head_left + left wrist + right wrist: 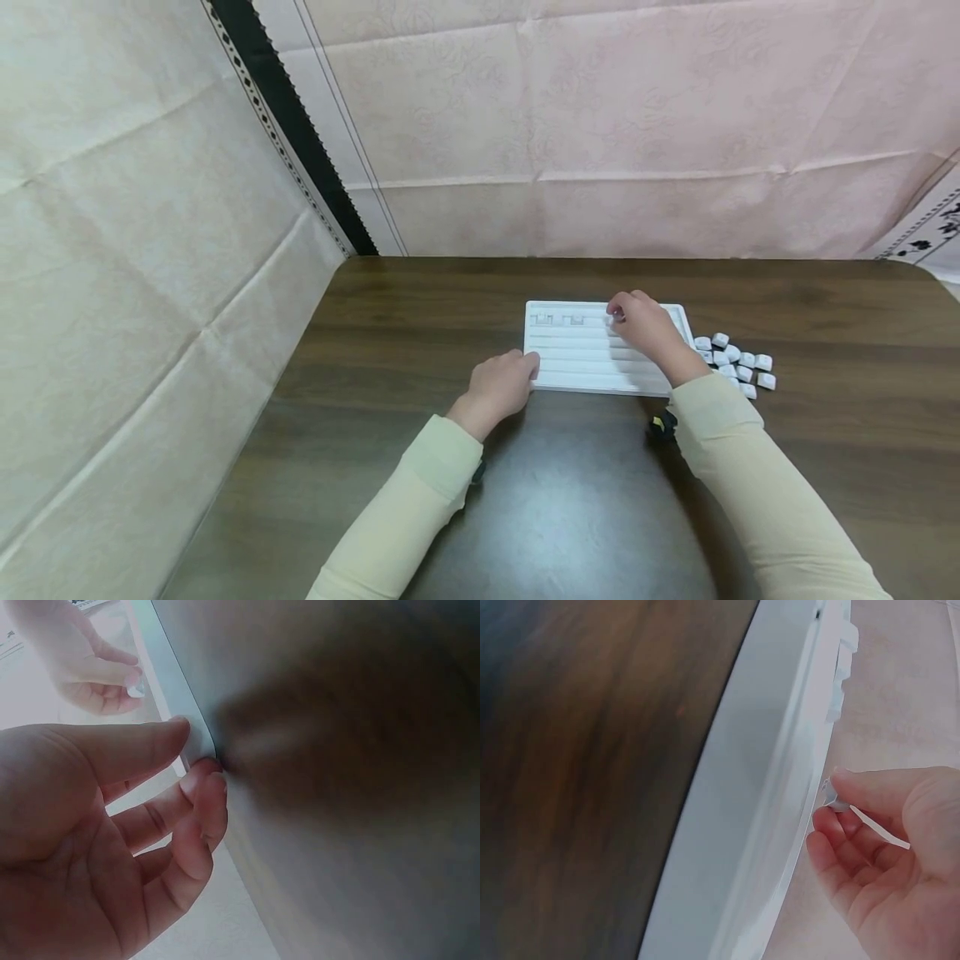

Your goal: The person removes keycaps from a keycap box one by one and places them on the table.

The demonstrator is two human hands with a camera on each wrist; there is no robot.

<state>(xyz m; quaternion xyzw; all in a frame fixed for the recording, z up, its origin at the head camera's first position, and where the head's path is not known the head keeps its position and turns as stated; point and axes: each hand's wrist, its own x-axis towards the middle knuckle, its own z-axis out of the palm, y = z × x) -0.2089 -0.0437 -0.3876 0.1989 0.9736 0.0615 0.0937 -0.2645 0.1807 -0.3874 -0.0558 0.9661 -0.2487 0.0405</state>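
Observation:
A white board [592, 367] with several raised ridges lies on the wooden table. At its left side, my left hand [504, 382] grips the edge; the left wrist view shows the thumb above and curled fingers at the board's corner [196, 741]. Over the far part of the board, my right hand [643, 323] pinches a small white block [832, 796] between thumb and fingertips. Some white blocks [558, 319] stand in the board's far row, left of the right hand. Whether the pinched block touches the board, I cannot tell.
Several loose white blocks [742, 367] lie in a cluster by the board's right side, partly behind the right wrist. The brown table [420, 325] ends at a pale patterned cloth [637, 125] at the back. Another pale cloth [135, 275] hangs on the left.

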